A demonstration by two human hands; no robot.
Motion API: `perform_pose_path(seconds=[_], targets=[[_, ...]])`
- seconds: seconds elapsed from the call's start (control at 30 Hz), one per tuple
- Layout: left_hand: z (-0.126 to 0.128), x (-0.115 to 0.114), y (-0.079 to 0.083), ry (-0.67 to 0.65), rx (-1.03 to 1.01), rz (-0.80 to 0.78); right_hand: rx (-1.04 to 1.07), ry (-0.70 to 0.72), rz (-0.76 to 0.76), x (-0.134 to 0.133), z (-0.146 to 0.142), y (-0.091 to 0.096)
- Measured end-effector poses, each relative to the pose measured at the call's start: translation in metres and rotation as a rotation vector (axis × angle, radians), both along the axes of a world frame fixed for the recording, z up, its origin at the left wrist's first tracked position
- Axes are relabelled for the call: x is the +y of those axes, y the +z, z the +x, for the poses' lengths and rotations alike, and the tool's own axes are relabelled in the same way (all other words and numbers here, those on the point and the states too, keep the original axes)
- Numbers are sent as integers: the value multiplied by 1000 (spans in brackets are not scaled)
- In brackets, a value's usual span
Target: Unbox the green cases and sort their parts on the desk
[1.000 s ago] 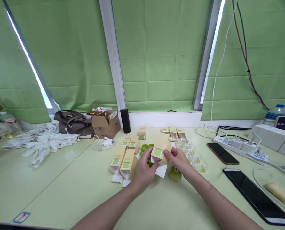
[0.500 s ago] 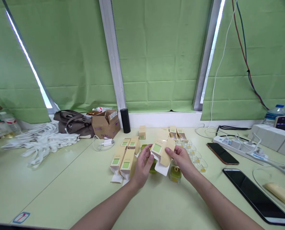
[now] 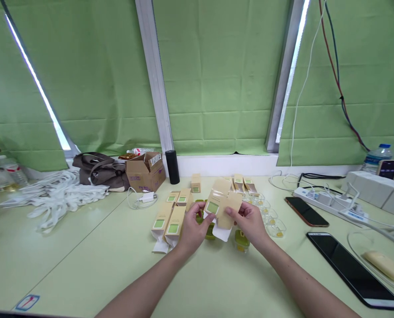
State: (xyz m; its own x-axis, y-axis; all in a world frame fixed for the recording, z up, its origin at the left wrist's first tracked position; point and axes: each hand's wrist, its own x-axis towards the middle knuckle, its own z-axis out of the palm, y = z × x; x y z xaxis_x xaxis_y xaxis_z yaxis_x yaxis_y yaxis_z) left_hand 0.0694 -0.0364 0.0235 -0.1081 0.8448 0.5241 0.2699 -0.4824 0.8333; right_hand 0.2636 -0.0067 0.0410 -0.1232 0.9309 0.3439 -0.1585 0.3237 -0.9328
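Note:
A small tan carton [image 3: 220, 204] with a green square label is held above the table between both hands, its flaps spread open and a white inner panel showing below. My left hand [image 3: 192, 229] pinches its left side. My right hand [image 3: 250, 223] grips its right side. Just under the carton sits a green-lidded jar [image 3: 242, 240], with another green item [image 3: 210, 231] between my hands. Flattened tan cartons [image 3: 170, 221] lie to the left of my left hand.
Clear cups [image 3: 272, 223] and more small cartons [image 3: 239, 183] sit behind my hands. To the right lie two phones [image 3: 352, 269], a power strip [image 3: 329, 199] and white boxes [image 3: 379, 192]. At the left are a cardboard box [image 3: 146, 172], a brown bag [image 3: 99, 170] and white straps [image 3: 55, 194].
The carton has been turned and opened out between my hands, its flaps now spread. Both hands shifted slightly left and down with it.

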Motion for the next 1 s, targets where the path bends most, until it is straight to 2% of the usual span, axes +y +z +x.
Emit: perform_pose_path(seconds=[0.07, 0.17, 0.27, 0.33, 0.4, 0.5, 0.6, 0.7, 0.87, 1.0], targets=[[-2, 1, 3, 62, 19, 92, -69, -30, 94, -2, 1, 1], [-6, -2, 14, 128, 104, 373, -127, -59, 212, -3, 5, 2], [-11, -8, 27, 228, 335, 733, -134, -100, 264, -1, 8, -1], [-14, -12, 33, 314, 496, 897, -176, -167, 281, 3, 10, -4], [-16, -14, 35, 373, 608, 978, -214, -233, 295, 7, 10, -8], [-17, -15, 34, 425, 670, 1007, -212, -299, 269, 10, 10, -9], [-17, -13, 31, 443, 638, 984, -201, -341, 226, 9, 13, -3], [-16, -11, 31, 394, 553, 855, -213, -347, 235, 7, 22, 3], [-16, 5, 47, 359, 200, 402, -367, -335, 303, -1, 50, -2], [-18, 44, 71, 247, -37, 53, -500, -312, 358, -10, 71, -18]])
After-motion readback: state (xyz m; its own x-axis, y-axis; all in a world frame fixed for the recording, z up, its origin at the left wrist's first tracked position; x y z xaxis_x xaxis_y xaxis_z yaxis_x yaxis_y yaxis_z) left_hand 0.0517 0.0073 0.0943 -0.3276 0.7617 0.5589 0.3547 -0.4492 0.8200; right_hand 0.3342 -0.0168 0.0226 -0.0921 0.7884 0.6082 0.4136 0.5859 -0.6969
